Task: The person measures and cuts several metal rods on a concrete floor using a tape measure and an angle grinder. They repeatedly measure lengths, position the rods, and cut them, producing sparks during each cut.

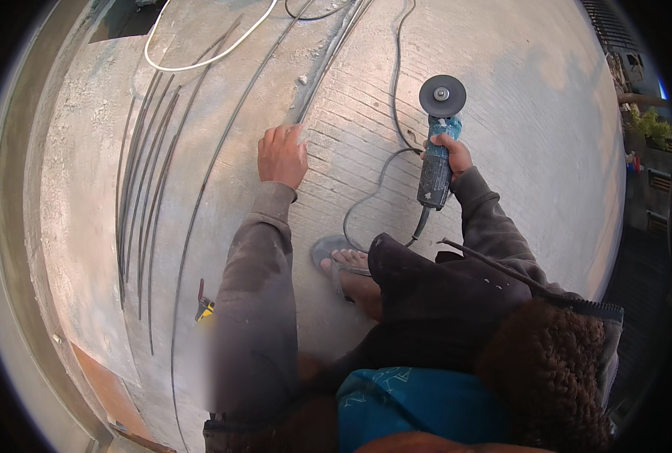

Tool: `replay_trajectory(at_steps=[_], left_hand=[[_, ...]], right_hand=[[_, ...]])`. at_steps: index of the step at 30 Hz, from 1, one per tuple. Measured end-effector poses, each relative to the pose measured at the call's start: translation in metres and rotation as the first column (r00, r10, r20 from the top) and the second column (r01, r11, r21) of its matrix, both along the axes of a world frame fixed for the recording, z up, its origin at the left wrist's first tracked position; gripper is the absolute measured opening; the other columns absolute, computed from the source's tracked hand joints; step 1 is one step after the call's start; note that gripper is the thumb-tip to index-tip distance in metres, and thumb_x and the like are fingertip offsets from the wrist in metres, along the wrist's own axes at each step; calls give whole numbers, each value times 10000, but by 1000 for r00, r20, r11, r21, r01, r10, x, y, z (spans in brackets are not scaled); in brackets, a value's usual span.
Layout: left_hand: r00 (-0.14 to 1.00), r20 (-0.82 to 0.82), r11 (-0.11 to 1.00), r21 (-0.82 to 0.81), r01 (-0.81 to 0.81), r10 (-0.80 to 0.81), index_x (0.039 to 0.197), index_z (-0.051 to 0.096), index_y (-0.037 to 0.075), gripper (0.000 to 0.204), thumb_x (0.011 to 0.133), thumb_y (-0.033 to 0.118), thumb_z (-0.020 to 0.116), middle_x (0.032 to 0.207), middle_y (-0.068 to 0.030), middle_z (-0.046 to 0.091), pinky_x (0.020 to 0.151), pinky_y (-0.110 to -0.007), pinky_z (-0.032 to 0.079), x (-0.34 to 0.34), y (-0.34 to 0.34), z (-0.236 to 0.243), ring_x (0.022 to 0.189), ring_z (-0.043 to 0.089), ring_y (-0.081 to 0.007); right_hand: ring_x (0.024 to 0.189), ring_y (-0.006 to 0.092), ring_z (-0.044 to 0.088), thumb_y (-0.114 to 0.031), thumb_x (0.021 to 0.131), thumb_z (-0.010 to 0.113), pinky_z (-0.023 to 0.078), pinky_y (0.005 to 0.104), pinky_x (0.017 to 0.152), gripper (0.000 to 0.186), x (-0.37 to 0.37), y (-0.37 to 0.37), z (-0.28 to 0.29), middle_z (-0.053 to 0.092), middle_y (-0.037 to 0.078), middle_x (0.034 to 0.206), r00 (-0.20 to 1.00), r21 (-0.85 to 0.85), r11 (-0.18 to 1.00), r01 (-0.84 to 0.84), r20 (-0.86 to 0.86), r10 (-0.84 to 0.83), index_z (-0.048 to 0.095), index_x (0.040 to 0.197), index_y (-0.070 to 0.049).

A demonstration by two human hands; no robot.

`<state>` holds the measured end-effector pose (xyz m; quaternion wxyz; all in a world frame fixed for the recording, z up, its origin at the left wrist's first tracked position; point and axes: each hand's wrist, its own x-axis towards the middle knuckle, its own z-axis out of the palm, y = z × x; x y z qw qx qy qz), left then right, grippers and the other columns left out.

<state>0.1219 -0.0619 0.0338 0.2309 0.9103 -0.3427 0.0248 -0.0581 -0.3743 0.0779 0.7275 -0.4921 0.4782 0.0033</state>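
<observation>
My right hand [452,153] grips a blue and black angle grinder [436,162] by its body. The grinder's dark disc [442,97] points away from me, clear of any rod. My left hand [281,155] is closed with its fingers curled down, at the near end of thin steel rods [325,69] that run away toward the far edge. Those rods disappear at my fingers, and the grip itself is hidden under the hand. From the grinder's rear, a black power cord [346,219] loops left and then away across the concrete.
Several loose steel rods [149,181] lie on the concrete floor [532,189] at left. A white cable [204,64] curves over their far ends. A yellow and black tool [204,308] lies beside my left sleeve. My sandalled foot [349,260] stands near the cord.
</observation>
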Motion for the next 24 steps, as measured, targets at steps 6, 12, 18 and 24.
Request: replay_trajectory(at_steps=[6,12,18,24], left_hand=[[970,-104,959,206,-193,218,1228,547,75,360,896,188,626,1125,-88,616,960,-395,364,34,-82,4,1091,542,-223],[901,-305,920,335,-201,308,1142,569,104,244,901,124,599,1039,-81,680,912,-389,374,73,-108,-5,944,643,-236],[949,-275,966,245,-86,154,1015,640,146,159,882,75,594,1044,-58,684,871,-403,386,69,-103,11,962,627,-233],[994,-34,888,454,-74,100,1011,694,188,168,911,130,572,1026,-44,667,881,-428,364,61,-116,17,1013,574,-217]], right_hand=[[696,233,661,-187,762,670,548,374,613,318,3,1,8,629,121,834,1000,61,998,-3,-25,5,577,991,13],[627,218,663,-241,787,643,570,346,578,327,0,3,4,661,147,764,999,-71,997,-3,-37,1,598,976,22],[645,223,669,-214,786,649,571,360,576,323,-3,-3,4,646,134,794,999,-38,999,-5,-45,4,581,985,31],[657,230,669,-211,786,642,570,363,588,305,5,3,5,648,135,796,998,-49,997,68,-2,-68,596,970,27]])
